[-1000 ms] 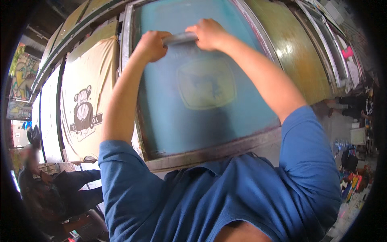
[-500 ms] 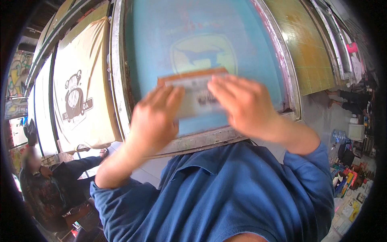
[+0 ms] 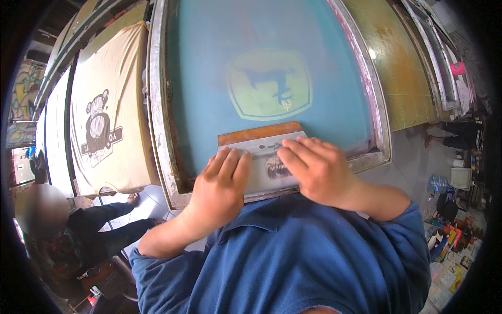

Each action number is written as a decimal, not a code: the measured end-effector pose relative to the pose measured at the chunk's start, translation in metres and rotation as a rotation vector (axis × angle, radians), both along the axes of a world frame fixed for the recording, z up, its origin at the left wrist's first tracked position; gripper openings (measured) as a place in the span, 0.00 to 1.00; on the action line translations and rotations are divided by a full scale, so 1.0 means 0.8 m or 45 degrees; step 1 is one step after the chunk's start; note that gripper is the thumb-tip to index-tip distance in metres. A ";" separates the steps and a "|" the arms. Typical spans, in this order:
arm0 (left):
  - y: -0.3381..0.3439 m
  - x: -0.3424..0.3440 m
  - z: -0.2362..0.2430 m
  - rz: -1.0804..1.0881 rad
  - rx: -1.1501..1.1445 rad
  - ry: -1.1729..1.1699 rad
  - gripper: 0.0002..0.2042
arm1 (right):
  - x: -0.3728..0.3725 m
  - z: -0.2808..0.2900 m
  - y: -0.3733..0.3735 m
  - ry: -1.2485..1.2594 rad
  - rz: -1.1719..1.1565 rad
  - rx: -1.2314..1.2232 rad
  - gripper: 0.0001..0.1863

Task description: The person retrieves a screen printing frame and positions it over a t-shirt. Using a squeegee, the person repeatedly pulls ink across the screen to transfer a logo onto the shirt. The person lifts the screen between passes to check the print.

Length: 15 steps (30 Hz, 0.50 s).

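Both hands grip a squeegee [image 3: 259, 135] with a pale handle and an orange-brown blade, lying across the near end of a screen-printing frame [image 3: 380, 129]. My left hand [image 3: 219, 191] holds its left part with the fingers over the handle. My right hand [image 3: 317, 170] holds the right part, fingertips on top. The squeegee rests low on the teal mesh [image 3: 198, 68], just inside the frame's near bar. Above it on the mesh shows a pale, shield-shaped design [image 3: 269, 83] with a dark animal shape.
At left, a cream printed shirt [image 3: 107, 63] lies on a board beside more pallets. A yellowish board [image 3: 397, 83] is at right. A seated person [image 3: 57, 251] is at lower left; another person's legs [image 3: 455, 136] show at right. Assorted items [image 3: 455, 246] crowd the lower right floor.
My hands have drawn the squeegee from the far part of the mesh down toward me, past the design to the near end of the frame. My forearms are more bent.
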<state>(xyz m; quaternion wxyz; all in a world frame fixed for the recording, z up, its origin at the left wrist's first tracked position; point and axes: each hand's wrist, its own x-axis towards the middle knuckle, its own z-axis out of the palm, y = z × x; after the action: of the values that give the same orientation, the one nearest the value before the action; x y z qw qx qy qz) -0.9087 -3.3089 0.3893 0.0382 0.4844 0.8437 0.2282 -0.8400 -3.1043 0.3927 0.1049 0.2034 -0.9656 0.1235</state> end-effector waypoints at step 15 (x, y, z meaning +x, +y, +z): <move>0.080 -0.271 -0.014 0.305 -0.108 0.089 0.22 | -0.276 -0.037 0.070 0.146 -0.269 0.162 0.22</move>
<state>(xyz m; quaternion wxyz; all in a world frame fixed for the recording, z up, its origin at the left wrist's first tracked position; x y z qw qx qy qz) -1.1256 -3.2447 0.3784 0.0017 0.3860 0.9051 0.1782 -1.0604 -3.0487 0.3633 0.1591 0.1137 -0.9799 0.0384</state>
